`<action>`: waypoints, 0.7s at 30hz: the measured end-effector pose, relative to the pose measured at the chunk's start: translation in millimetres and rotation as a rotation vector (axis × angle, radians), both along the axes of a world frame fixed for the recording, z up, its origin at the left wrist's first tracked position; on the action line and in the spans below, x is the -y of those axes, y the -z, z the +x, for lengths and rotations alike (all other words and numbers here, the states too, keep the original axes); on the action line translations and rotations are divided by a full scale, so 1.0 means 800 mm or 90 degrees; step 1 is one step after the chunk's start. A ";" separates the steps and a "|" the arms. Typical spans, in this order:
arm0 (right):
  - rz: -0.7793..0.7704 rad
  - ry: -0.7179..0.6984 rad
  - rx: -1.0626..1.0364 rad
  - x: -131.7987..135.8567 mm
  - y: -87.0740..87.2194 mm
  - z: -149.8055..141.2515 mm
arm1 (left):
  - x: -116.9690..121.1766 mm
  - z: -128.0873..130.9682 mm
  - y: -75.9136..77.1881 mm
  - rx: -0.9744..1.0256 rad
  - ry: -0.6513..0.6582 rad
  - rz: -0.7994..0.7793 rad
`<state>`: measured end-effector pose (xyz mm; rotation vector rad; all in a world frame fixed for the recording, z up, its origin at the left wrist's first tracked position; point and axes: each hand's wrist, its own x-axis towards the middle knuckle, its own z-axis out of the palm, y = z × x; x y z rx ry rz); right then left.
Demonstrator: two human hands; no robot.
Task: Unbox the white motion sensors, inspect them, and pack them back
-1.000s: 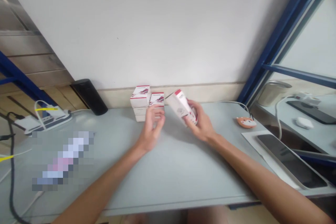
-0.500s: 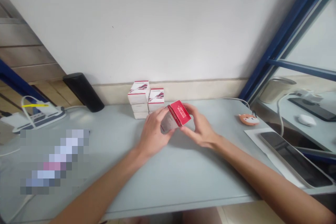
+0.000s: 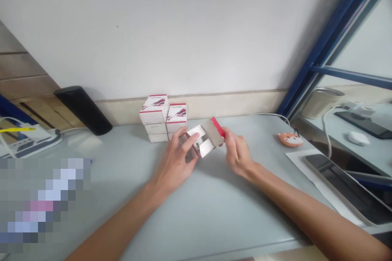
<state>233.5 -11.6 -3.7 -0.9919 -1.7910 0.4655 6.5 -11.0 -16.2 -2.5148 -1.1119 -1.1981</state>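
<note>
A small red and white cardboard box (image 3: 206, 148) is held just above the table, its red lid (image 3: 217, 127) swung up and its white inner flaps showing. My left hand (image 3: 178, 155) wraps round the box body from the left, with a finger lying over the opening. On the other side, my right hand (image 3: 240, 151) pinches the lid's edge. What lies inside the box cannot be made out. Behind my left hand, similar white boxes with red trim (image 3: 153, 110) stand stacked against the wall.
A black cylinder (image 3: 84, 110) leans at the back left, near a white power strip (image 3: 33, 144). At the right are an orange animal-faced item (image 3: 290, 139), a phone-like dark slab (image 3: 346, 185) on white paper and a mirror (image 3: 367, 130). A blurred-out patch (image 3: 43, 204) covers the left.
The box's red lid has opened, baring the flaps inside. My right hand has shifted from the box's side to the lid. The view has turned slightly right.
</note>
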 end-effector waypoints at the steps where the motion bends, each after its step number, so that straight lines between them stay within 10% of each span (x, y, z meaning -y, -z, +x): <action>1: -0.011 0.002 -0.016 0.001 0.000 -0.002 | 0.000 -0.001 0.001 -0.006 0.005 0.011; 7: 0.002 0.047 -0.130 -0.005 0.003 -0.015 | 0.003 -0.002 -0.006 -0.043 -0.038 0.092; 12: 0.154 0.145 0.053 -0.023 0.006 -0.004 | 0.003 -0.001 -0.011 -0.067 -0.050 0.112; 21: 0.252 0.036 0.116 -0.011 -0.010 0.001 | 0.009 0.004 -0.018 -0.039 -0.088 0.078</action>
